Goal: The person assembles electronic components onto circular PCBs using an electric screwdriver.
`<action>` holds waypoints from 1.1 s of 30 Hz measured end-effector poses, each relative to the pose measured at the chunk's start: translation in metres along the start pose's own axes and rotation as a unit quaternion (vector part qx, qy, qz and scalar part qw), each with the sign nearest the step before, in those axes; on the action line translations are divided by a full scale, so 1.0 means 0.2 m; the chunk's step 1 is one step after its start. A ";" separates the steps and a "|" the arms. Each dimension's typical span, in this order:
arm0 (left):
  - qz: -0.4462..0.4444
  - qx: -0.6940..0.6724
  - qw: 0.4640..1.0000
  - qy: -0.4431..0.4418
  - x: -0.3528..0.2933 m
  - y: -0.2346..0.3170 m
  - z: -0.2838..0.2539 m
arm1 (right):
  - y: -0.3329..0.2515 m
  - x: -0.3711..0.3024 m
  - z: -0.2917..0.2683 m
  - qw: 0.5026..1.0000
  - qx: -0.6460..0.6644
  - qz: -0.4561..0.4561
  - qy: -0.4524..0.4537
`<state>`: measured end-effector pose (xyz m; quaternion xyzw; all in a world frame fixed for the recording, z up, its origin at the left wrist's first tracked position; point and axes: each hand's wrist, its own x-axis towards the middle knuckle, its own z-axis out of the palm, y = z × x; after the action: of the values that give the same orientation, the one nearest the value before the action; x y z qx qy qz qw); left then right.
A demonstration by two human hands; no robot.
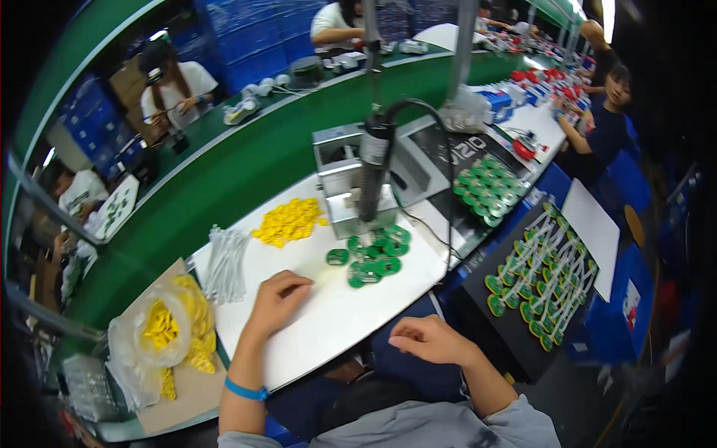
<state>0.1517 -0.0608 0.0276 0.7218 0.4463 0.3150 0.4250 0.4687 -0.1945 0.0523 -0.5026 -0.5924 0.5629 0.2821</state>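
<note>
Where the white surface [321,336] slants across the middle of the view, most of the parts lie in groups toward its far side. To its right is a black tray [474,287] carrying rows of green boards with white strips laid across them. A boxy metal fixture [336,190] stands at the far edge, and a dark upright driver [373,164] hangs in front of it. At the left, a clear bag [131,351] with yellow pieces inside rests on brown cardboard [187,403]. The left hand [280,302] is over the white surface, its fingers bent in and the grip narrow; the right hand [431,340] is beyond the near edge, fingers curled loosely. I cannot tell whether either holds something small. Beyond the left hand sit a heap of yellow pieces [290,222] and, further left, a bundle of white strips [226,265]. A cluster of green boards [373,265] lies just below the fixture, and one round green board [337,257] sits at its left, nearest the left fingertips
</note>
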 end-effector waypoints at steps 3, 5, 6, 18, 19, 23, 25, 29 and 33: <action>0.027 0.054 0.998 -0.021 -0.06 0.01 -0.15 | -0.21 0.35 0.25 0.992 -0.047 -0.095 0.061; 0.025 0.099 0.993 -0.054 -0.11 0.08 -0.24 | -0.29 0.59 0.39 0.967 -0.097 -0.206 0.113; 0.051 0.135 0.987 -0.069 -0.12 0.12 -0.27 | -0.30 0.72 0.44 0.945 -0.139 -0.270 0.118; -0.084 0.174 0.932 0.308 -0.65 0.33 -1.18 | -0.42 1.28 0.60 0.817 -0.489 -0.289 0.103; -0.115 0.277 0.897 0.324 -0.70 0.32 -1.24 | -0.44 1.27 0.60 0.827 -0.474 -0.287 0.099; -0.241 0.421 0.843 0.232 -0.87 0.17 -1.33 | -0.49 1.19 0.57 0.837 -0.423 -0.322 0.129; -0.251 0.400 0.868 0.153 -0.94 0.03 -1.37 | -0.56 1.10 0.59 0.850 -0.378 -0.342 0.135; -0.267 0.418 0.848 0.186 -0.89 0.01 -1.33 | -0.54 0.93 0.63 0.835 -0.395 -0.381 0.032; -0.297 0.351 0.869 0.182 -0.88 -0.05 -1.37 | -0.44 0.86 0.69 0.824 -0.406 -0.395 0.026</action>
<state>-0.1523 -0.1271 0.1264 0.5866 0.7903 0.1225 0.1279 0.2629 -0.0782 0.0678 -0.3089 -0.9078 0.0988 0.2658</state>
